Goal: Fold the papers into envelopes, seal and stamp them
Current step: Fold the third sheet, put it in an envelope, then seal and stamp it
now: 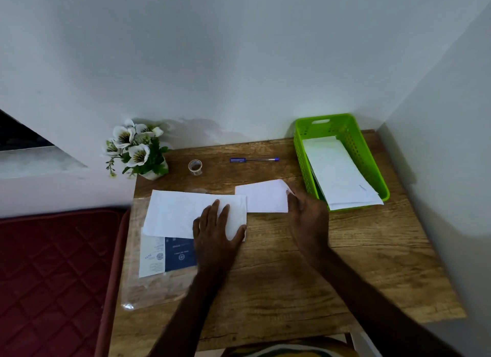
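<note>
Folded white paper [183,213] lies flat at the left-centre of the wooden counter [292,263], long side running left-right, right end creased and doubled over. Its near edge overlaps a clear plastic sleeve [148,285] that has a blue-and-white printed card [170,255] inside.

Smaller white paper [261,197] sits just right of the folded one, flat on the counter, their edges touching or slightly overlapping; can't tell which. Its far right corner is lifted a little.

Left hand [216,228]: palm down, fingers straight and spread, pressing on the right end of the folded paper. Not gripping anything.

Right hand [307,213]: at the right edge of the smaller paper, fingers bent at that edge and touching it. Fingertips are hidden from this angle, so can't tell if it pinches the paper or only rests against it.

Green plastic basket [301,155] at the far right corner of the counter, holding a stack of white sheets [340,170] that stick out over its near rim.

Blue pen [253,160] and a small roll of clear tape [195,167] lie near the back edge, well apart from the papers. Pot of white artificial flowers [138,149] at the far left corner. Dark red quilted mattress [53,277] left of the counter.
</note>
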Available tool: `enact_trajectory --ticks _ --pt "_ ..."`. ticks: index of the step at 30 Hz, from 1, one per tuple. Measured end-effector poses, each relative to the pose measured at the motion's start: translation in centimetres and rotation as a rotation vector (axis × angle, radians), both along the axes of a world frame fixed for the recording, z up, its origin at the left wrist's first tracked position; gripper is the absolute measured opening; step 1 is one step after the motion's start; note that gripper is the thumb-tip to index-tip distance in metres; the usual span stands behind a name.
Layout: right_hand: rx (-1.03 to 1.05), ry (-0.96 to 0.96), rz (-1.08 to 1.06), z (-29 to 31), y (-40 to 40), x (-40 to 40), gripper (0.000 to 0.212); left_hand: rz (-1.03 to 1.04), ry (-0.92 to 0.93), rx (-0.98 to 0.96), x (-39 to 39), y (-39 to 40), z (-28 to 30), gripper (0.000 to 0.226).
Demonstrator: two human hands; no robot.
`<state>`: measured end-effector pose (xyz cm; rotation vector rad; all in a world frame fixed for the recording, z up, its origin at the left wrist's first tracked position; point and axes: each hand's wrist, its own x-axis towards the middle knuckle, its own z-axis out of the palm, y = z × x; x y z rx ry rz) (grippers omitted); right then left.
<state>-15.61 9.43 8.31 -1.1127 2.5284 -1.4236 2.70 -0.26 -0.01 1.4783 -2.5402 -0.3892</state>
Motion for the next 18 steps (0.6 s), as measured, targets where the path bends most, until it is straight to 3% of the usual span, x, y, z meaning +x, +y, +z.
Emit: enact_trajectory --ticks 5,12,18 --pt "-0.076 0.071 -0.014 2.9 1.7 -1.3 0.027 0.015 -0.012 -0.032 -0.3 0.3 0.3 0.071" --pt "-0.026 -0.266 0.025 3.8 3.4 -1.9 0.027 0.064 -0.014 -0.054 0.0 1.1 0.4 0.058" --pt "0.089 -0.311 0.126 2.3 3.7 -2.3 0.022 0.044 -0.015 -0.008 0.1 1.2 0.7 0.071"
